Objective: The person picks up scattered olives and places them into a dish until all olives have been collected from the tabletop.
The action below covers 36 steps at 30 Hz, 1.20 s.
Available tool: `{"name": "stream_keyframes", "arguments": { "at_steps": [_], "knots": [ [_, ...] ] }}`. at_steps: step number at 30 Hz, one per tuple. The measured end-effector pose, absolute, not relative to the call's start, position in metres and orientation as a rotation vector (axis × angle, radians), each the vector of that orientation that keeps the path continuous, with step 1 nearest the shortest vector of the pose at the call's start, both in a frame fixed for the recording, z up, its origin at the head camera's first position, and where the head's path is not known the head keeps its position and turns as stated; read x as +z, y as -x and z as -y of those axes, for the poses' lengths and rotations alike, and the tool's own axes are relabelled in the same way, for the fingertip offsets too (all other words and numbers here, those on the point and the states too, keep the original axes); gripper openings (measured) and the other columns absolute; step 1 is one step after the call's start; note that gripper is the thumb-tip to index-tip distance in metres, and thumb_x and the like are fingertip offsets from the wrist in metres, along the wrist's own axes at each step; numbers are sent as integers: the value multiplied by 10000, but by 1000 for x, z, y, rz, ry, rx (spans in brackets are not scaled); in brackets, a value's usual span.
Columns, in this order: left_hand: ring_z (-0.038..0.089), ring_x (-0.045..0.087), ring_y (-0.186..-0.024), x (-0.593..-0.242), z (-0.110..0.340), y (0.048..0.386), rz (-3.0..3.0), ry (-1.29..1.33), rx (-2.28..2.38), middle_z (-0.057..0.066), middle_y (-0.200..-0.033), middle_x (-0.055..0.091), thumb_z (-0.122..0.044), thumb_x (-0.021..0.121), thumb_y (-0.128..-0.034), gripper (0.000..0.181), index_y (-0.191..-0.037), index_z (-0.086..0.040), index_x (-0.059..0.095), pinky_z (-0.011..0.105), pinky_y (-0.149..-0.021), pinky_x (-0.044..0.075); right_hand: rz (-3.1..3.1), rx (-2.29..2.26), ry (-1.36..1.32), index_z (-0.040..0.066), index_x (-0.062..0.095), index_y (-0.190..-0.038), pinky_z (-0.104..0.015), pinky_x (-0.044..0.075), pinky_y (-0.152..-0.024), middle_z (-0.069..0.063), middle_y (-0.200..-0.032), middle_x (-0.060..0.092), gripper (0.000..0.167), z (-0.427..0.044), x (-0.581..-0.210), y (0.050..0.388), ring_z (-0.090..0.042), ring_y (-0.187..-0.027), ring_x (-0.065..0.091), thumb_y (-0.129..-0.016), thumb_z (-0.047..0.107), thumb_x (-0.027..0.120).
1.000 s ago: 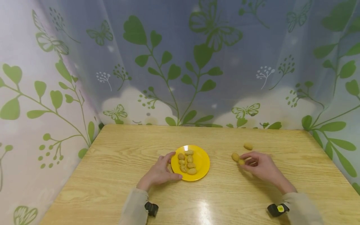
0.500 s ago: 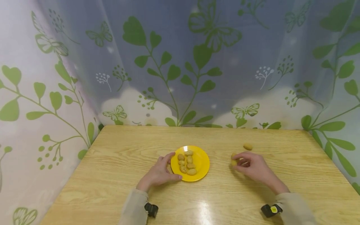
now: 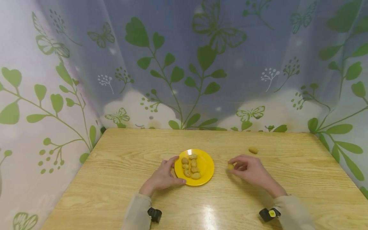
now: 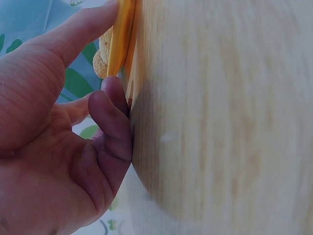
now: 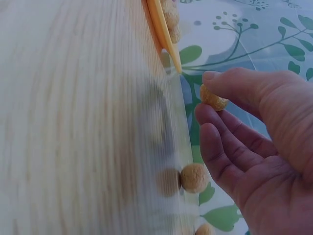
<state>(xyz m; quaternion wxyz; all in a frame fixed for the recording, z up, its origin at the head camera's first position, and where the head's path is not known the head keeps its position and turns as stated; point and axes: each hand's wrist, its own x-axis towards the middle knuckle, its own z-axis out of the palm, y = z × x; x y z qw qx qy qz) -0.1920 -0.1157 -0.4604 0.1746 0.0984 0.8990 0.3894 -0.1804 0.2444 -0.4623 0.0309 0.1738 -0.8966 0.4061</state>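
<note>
A yellow plate (image 3: 207, 167) holds several peanuts (image 3: 194, 163) in two rough columns on its left half. My left hand (image 3: 162, 175) grips the plate's left rim between thumb and fingers; in the left wrist view the fingers are curled against the tabletop beside the plate. To the right of the plate, my right hand (image 3: 252, 170) pinches a peanut (image 5: 213, 97) between thumb and fingertips, above the table. One loose peanut (image 3: 253, 149) lies behind that hand. The right wrist view shows another loose peanut (image 5: 194, 177) on the table, hidden by the right hand in the head view.
The wooden table (image 3: 138, 143) runs back to a hanging cloth (image 3: 172, 80) printed with leaves and butterflies, which also covers both sides. Black wrist cameras (image 3: 154, 214) sit at both cuffs.
My right hand has moved left toward the plate with the pinched peanut, covering a loose peanut that showed earlier. The left hand and plate have stayed in place.
</note>
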Motion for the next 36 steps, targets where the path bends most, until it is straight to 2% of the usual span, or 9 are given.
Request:
{"name": "stream_keyframes", "arguments": {
  "at_steps": [27,36],
  "knots": [
    [177,548,-873,-462,117,192,-2552,-274,1095,139,-1365,468,-392,878,-784,987,-1594,-227,337,304,-750,469,2762,1358,-666,132,763,-1112,-230,579,-748,-54,-1097,746,266,-200,-463,187,-108,-871,698,-854,113,824],
    [187,547,-857,-463,117,192,-2551,-269,1099,140,-1380,461,-398,877,-787,992,-1597,-230,329,311,-743,472,2772,1414,-683,156,757,-1130,-237,569,-768,-42,-1099,749,270,-185,-471,195,-105,-891,692,-869,186,819]
  ]
}}
